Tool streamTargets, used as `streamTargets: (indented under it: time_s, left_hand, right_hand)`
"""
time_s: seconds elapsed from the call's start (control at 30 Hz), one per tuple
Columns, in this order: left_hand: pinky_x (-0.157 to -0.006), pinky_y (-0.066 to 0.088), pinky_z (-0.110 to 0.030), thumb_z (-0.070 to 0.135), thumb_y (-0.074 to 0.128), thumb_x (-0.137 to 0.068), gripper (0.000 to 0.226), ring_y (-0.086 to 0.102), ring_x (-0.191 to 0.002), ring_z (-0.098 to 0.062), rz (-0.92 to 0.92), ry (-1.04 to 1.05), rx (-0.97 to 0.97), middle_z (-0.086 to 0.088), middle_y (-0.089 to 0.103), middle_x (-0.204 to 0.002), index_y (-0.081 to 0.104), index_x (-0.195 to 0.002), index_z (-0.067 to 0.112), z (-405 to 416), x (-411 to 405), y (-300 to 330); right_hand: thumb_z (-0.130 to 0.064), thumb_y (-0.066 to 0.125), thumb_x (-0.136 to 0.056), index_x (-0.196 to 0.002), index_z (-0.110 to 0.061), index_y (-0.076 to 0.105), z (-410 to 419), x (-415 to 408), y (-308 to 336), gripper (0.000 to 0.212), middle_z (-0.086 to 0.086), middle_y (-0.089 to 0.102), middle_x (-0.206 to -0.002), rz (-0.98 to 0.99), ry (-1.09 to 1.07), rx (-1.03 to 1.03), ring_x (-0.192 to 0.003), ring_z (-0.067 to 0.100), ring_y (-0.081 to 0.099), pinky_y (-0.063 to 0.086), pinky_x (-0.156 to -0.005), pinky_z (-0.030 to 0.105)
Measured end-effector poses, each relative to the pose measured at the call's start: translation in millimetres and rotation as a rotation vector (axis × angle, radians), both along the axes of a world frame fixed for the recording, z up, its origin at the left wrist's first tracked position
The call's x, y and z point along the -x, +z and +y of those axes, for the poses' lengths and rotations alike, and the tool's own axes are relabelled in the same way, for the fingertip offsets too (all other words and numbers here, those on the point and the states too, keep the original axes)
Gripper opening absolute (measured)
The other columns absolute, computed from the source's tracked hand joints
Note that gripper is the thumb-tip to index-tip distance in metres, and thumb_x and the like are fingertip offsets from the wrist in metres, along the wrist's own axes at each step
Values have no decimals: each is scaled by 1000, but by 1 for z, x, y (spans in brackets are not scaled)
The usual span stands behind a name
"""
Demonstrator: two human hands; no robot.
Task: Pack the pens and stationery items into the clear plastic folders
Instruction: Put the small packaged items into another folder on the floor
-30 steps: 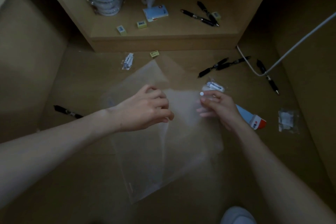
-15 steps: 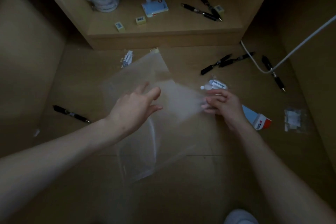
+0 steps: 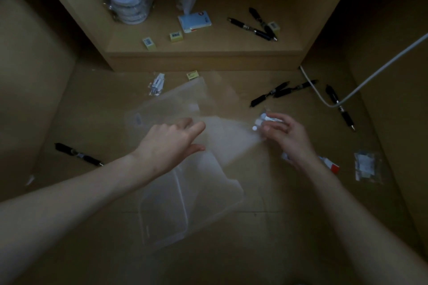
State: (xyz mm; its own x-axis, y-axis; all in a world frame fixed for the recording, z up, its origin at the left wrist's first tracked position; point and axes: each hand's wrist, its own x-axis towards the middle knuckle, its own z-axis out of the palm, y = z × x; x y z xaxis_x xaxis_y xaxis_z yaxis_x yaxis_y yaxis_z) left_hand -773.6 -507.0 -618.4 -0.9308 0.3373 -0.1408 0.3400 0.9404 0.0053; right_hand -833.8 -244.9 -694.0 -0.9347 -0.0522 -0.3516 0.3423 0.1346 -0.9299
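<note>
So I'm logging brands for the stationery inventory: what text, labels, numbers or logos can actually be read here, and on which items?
No text can be read; the picture is dim and the print too small.
Blue-white packet on the shelf: red mark, unreadable.
Yellow erasers: dark printed labels, blurred.
Packet in the right hand: print illegible.
Red-white item behind the right wrist: markings unreadable.

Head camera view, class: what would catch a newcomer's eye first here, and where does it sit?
The two bare hands at the centre: the left hand reaches with straight fingers over the clear plastic folders spread on the brown desk, while the right hand pinches a small white packet at the folders' right edge. Black pens lie scattered behind the right hand, more on the raised wooden shelf.
</note>
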Motion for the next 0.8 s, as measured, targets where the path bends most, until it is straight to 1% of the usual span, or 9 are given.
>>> streamTargets:
  time_s: [0.07,0.13,0.2,0.27,0.33,0.47,0.6,0.7,0.8]
  left_hand:
    - [-62,39,-34,52,40,-94,45,62,-97,-37,-39,-20,76,-4,52,-130,44,-122,17,0,7,2]
    - [-66,43,-36,54,34,-95,46,61,-102,-34,-92,-42,164,-2,47,-134,38,-126,20,-1,15,4]
    - [-70,46,-36,55,33,-95,46,60,-106,-31,-117,-64,220,-1,46,-135,35,-127,22,-3,23,7]
    - [-70,46,-36,55,33,-95,46,59,-107,-31,-125,-77,256,-1,45,-136,33,-127,22,-5,30,9]
    - [-71,46,-35,56,33,-95,47,60,-107,-30,-129,-93,287,-1,44,-137,33,-127,22,-7,33,10]
    - [-73,48,-35,57,31,-95,46,59,-107,-28,-145,-107,303,1,42,-138,31,-127,24,-13,32,11]
    - [-72,48,-35,56,31,-95,47,59,-107,-28,-149,-111,303,1,42,-138,32,-128,23,-21,29,10]
    - [-71,47,-34,57,29,-95,47,59,-106,-27,-139,-104,318,2,43,-136,32,-127,23,-27,26,8]
    - [-69,46,-34,58,30,-95,47,59,-106,-28,-111,-80,321,1,46,-133,34,-126,22,-32,23,6]
  right_hand:
    - [-3,64,-87,-121,-14,57,4,12,11,37,6,65,-113,58,34,-72,-104,14,62,51,-88,23]
    - [-1,61,-88,-127,-10,54,6,27,19,41,4,60,-120,136,103,-223,-110,14,58,48,-92,25]
    - [0,58,-90,-129,-11,54,6,47,17,41,5,58,-126,200,174,-414,-115,14,54,43,-95,26]
    - [0,54,-92,-129,-11,55,3,71,10,40,6,58,-128,235,221,-610,-115,15,53,40,-91,24]
    - [-3,52,-93,-127,-10,57,-3,94,3,35,12,59,-127,250,240,-761,-115,23,55,41,-90,27]
    - [-16,49,-98,-123,-5,60,-21,122,-9,29,17,61,-121,251,177,-885,-112,30,56,44,-92,35]
    - [-27,53,-96,-108,3,64,-34,123,-19,34,22,48,-127,189,195,-1110,-120,35,45,39,-98,39]
    - [-15,56,-94,-108,7,61,-32,117,-22,27,23,42,-134,174,132,-1144,-120,37,45,40,-100,38]
    - [-4,52,-92,-117,5,54,-29,108,-19,26,25,39,-135,140,88,-1119,-114,39,50,42,-96,37]
